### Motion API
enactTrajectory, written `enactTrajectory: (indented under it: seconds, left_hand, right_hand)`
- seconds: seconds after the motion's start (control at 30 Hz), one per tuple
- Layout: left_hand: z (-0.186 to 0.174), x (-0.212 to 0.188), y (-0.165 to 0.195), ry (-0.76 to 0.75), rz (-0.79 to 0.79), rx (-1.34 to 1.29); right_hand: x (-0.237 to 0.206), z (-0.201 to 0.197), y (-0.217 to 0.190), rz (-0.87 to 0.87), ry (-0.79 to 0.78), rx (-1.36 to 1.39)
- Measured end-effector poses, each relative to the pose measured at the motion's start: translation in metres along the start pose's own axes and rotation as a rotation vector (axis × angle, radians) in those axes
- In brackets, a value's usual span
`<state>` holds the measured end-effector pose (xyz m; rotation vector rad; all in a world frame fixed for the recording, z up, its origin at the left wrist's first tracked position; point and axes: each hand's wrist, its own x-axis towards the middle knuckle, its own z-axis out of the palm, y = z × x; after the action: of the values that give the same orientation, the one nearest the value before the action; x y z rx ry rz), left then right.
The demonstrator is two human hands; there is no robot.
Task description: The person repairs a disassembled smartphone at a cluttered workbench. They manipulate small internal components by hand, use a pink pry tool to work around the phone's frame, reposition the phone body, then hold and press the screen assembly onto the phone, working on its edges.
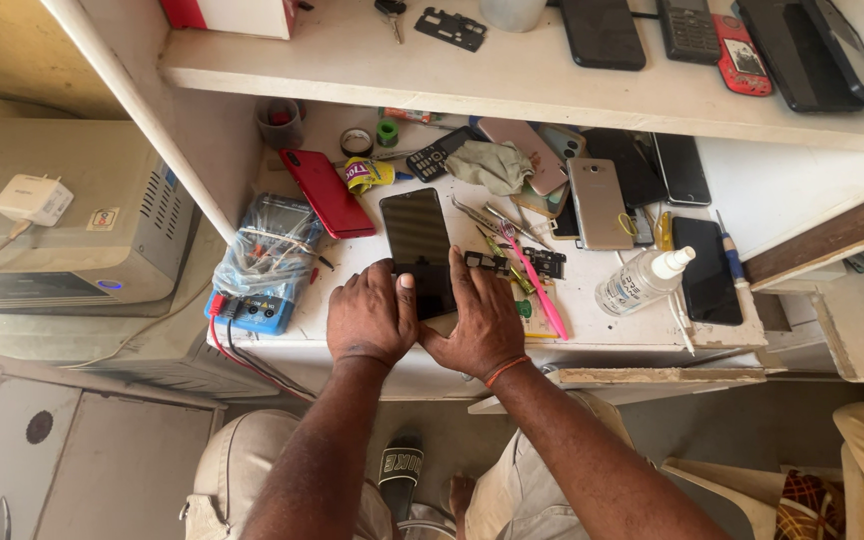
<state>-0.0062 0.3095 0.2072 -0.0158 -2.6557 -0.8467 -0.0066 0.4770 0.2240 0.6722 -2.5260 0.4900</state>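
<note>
Black smartphone (420, 250) flat on white bench (592, 330) | long axis runs away from body | left hand (370, 318) open, pressing lower end | right hand (482, 322) open, flat at right edge | both hands equally near

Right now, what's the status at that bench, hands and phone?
Left hand and right hand both pressing flat on black phone. Phone lies face up on white table. Pink tool, tweezers alongside, touching neither hand.
</note>
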Motion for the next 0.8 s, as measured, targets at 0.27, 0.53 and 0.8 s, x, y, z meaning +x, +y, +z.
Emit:
enactTrajectory:
  seconds: [0.27, 0.53, 0.8]
  left_hand:
    - [0.001, 0.003, 0.000, 0.031, -0.078, -0.045]
    - [0.002, 0.003, 0.001, 0.057, -0.065, 0.006]
    - [0.003, 0.001, 0.005, 0.091, -0.038, 0.034]
  right_hand:
    - [0.001, -0.007, -0.003, -0.085, 0.018, 0.048]
    - [0.003, -0.008, -0.006, -0.066, -0.027, 0.034]
    - [0.009, -0.020, 0.021, 0.020, 0.147, -0.054]
